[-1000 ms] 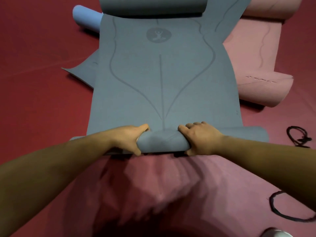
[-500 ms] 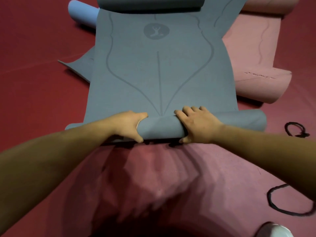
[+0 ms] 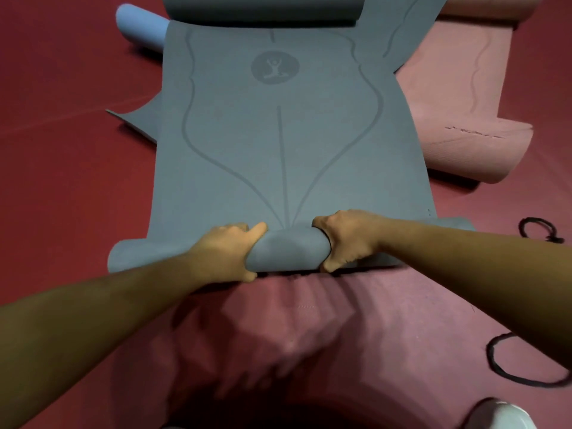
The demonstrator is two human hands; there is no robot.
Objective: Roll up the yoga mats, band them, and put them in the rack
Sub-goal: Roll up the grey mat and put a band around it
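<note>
red floor (image 3: 62, 181) runs under everything. left hand (image 3: 226, 252) and right hand (image 3: 346, 239) each curl round the rolled near end of the grey mat (image 3: 278, 156), close together at its middle. with both outer ends unheld, the roll could slacken or wind crooked and telescope. bands (image 3: 538, 229) lie far right. since a second ago the roll has crept nearer the logo (image 3: 275, 67).

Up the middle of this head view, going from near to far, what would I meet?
Pink mat → grey mat's rolled end, gripped by left hand and right hand → round logo → grey mat's curled far end.
</note>
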